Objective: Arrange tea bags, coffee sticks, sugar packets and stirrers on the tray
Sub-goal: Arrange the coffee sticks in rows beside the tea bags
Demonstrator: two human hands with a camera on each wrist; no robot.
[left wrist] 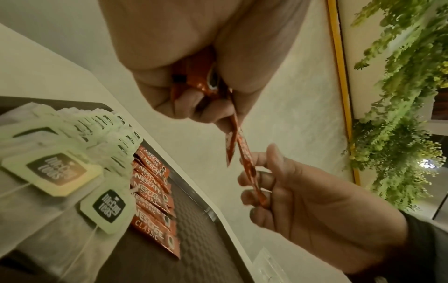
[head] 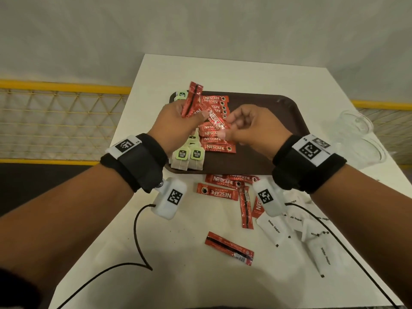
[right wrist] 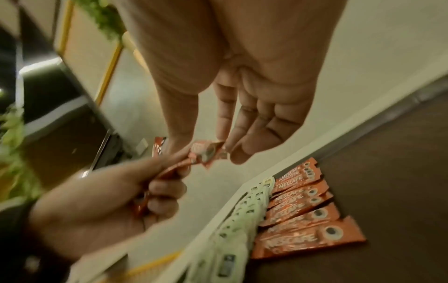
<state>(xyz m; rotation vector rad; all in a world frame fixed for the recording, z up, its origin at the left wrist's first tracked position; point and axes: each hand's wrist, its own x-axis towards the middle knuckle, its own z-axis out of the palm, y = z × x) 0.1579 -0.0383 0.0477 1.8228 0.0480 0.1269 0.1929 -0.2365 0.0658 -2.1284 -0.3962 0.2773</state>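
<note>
A brown tray [head: 267, 121] lies on the white table [head: 256, 74]. Along its left side runs a row of tea bags [head: 189, 156] [left wrist: 58, 168], and beside them a row of red coffee sticks [head: 219, 148] [right wrist: 303, 239]. Above these rows my left hand [head: 176, 123] [left wrist: 194, 57] grips a small bundle of coffee sticks [head: 192, 99]. One stick [head: 215, 120] [left wrist: 247, 164] reaches from the bundle towards my right hand [head: 252, 128] [right wrist: 254, 95], which pinches its end between thumb and fingers.
Several loose coffee sticks [head: 217, 191] lie on the table in front of the tray, one [head: 229, 248] nearer to me. White sugar packets [head: 274, 228] lie scattered at the front right. A clear plastic cup [head: 356, 134] stands to the tray's right. Black cables trail from both wrists.
</note>
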